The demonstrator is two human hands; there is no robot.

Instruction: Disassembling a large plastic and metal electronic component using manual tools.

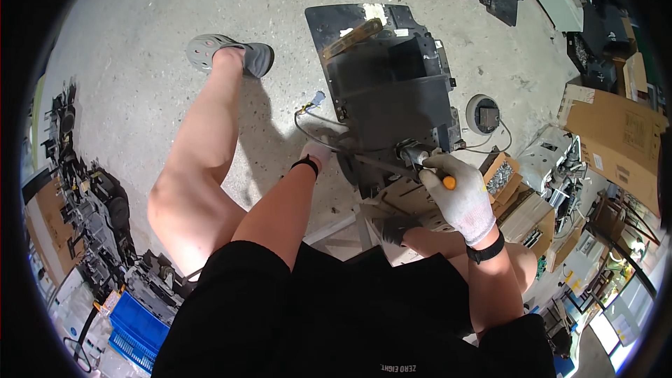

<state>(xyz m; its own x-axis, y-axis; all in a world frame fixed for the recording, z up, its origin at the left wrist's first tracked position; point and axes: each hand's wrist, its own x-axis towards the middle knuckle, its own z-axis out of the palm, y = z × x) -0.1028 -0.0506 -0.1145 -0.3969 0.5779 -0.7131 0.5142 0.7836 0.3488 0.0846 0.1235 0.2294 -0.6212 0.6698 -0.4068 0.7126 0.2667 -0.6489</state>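
Observation:
A large black plastic and metal housing [392, 108] stands on the floor in front of me, with a brown strip [352, 38] lying across its far end. My right hand [462, 196], in a white glove, is closed round a screwdriver whose orange handle end [449, 183] shows. The tool points at a round metal part [413, 152] on the housing's near right side. Beside the near left edge of the housing is my gloved left hand [318, 152]; its fingers are hidden. A grey cable with a connector [317, 99] loops out near that hand.
A round grey dish with a dark block [483, 114] sits right of the housing. Further right are a small box of screws [500, 176] and a large cardboard box [612, 136]. Black machine parts [91, 189] line the left; a blue crate [140, 329] is lower left.

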